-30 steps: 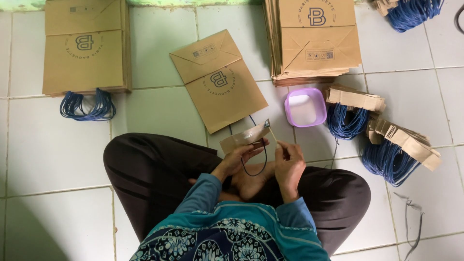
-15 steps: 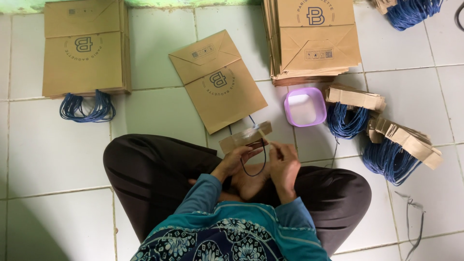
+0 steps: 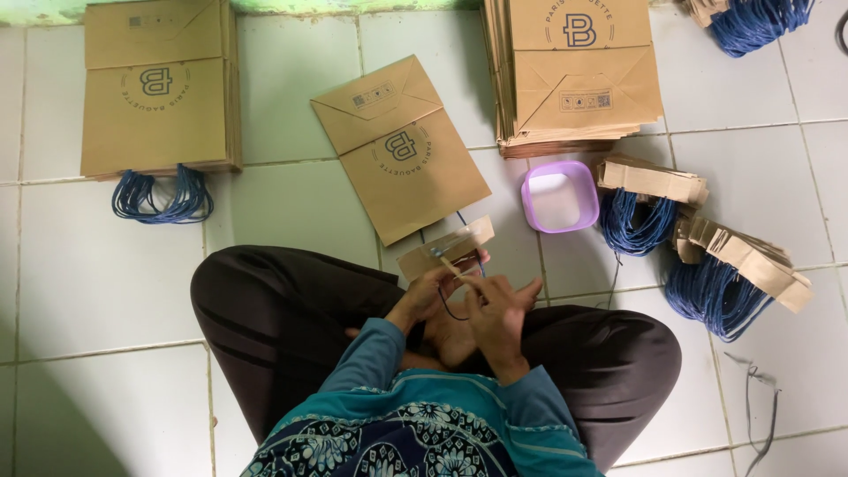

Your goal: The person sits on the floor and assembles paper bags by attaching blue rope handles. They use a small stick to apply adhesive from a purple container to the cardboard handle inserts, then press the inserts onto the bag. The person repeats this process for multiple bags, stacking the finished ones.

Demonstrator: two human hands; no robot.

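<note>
On the far left of the tiled floor (image 3: 291, 203) lies a stack of finished paper bags (image 3: 159, 88), kraft brown and folded flat, with blue cord handles (image 3: 161, 196) hanging out of its near edge; that part of the work looks done. Next to the right, a single flat paper bag (image 3: 399, 146) lies askew, just beyond the person's knees, and a short length of blue cord shows at its near edge.

In the middle, above the crossed legs, the left hand (image 3: 431, 296) pinches a brown cardboard strip (image 3: 444, 248) with a dark cord loop (image 3: 455, 296) hanging from it. The right hand (image 3: 500, 311) is at the loop with its fingers partly spread; whether it grips the cord I cannot tell. This handle piece appears to be the one in hand, not yet joined to a bag.

Further right stands a tall stack of flat bags (image 3: 579, 75) with no handles showing, so a good deal seems left. Near it sits a small purple tub (image 3: 559, 196), its contents pale and unclear. To the right of that, two bundles of cardboard strips with blue cords (image 3: 707, 265) lie ready, and another blue bundle (image 3: 758, 19) peeks in at the top right corner.
</note>
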